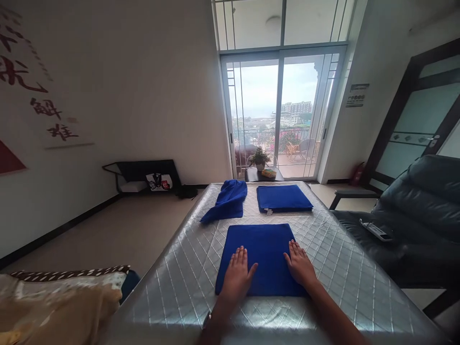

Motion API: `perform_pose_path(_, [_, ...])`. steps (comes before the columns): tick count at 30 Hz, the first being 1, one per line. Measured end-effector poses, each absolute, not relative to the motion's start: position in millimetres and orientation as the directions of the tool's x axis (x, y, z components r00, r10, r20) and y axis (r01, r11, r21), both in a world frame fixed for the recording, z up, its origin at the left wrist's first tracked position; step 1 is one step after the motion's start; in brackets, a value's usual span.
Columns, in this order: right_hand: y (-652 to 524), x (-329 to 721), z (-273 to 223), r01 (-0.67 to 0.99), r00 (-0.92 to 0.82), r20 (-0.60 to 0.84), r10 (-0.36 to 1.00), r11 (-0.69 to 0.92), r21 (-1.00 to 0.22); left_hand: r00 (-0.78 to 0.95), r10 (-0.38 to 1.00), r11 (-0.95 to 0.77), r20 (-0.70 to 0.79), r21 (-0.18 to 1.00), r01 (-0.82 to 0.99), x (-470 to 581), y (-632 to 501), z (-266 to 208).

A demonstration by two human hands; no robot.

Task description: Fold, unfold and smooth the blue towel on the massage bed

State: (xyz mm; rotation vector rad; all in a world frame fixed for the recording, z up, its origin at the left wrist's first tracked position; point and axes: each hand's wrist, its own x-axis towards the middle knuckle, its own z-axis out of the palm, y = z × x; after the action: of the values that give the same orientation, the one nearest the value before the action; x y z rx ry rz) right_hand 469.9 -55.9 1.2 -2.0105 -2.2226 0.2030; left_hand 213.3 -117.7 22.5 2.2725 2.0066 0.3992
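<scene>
A blue cloth [264,249], folded to a flat rectangle, lies on the silver quilted table cover [179,268] in front of me. My left hand [237,274] rests flat on its left side, fingers together and stretched out, thumb apart. On its right edge lies my right hand [299,261], also flat with the fingers extended. Beyond it to the right is a flat stack of folded blue cloth [284,197] with a small white tag at its near edge. A crumpled blue cloth [228,201] sits at the far left of the table.
Behind the table stands a small dark table with a potted plant [260,158] and a tissue box [269,173]. A dark leather armchair [413,220] holding a remote-like device [375,231] is at the right. Bedding [64,302] lies low at the left.
</scene>
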Motion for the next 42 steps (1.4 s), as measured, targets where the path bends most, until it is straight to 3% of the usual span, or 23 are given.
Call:
perform_pose_path(3, [-54.9,470.8,0.5,0.975,-0.099,0.031,0.995,0.103,-0.196,0.315,0.933,-0.354,0.177,0.282,0.892,274.6,-92.1,29.7])
perform_pose_path(6, [-54.4,472.1,0.0,0.979,-0.117,0.028,0.993,0.12,-0.165,0.395,0.901,-0.432,0.177,0.304,0.849,313.6,-73.2,28.0])
perform_pose_path(11, [-55.0,471.5,0.6,0.986,-0.102,0.017,0.995,0.104,-0.132,0.32,0.938,-0.345,0.13,0.302,0.889,295.5,-64.8,14.7])
perform_pose_path(20, [-59.1,466.6,8.8,0.983,-0.084,-0.021,0.996,0.08,-0.165,-0.002,0.995,-0.012,0.096,0.152,0.988,158.8,-85.9,1.3])
perform_pose_path(24, [-52.1,468.7,18.5,0.987,-0.116,-0.064,0.991,0.107,-0.122,-0.016,0.991,-0.009,0.135,0.178,0.984,141.6,-89.1,-9.6])
perform_pose_path(32, [14.6,453.5,41.5,0.978,-0.144,-0.032,0.989,0.137,-0.158,-0.012,0.984,-0.025,0.18,0.199,0.98,145.0,-88.2,-12.9])
perform_pose_path(42, [30.8,451.2,14.6,0.983,-0.092,0.029,0.995,0.096,-0.157,-0.025,0.999,0.019,0.029,0.167,0.986,145.1,-88.7,6.6])
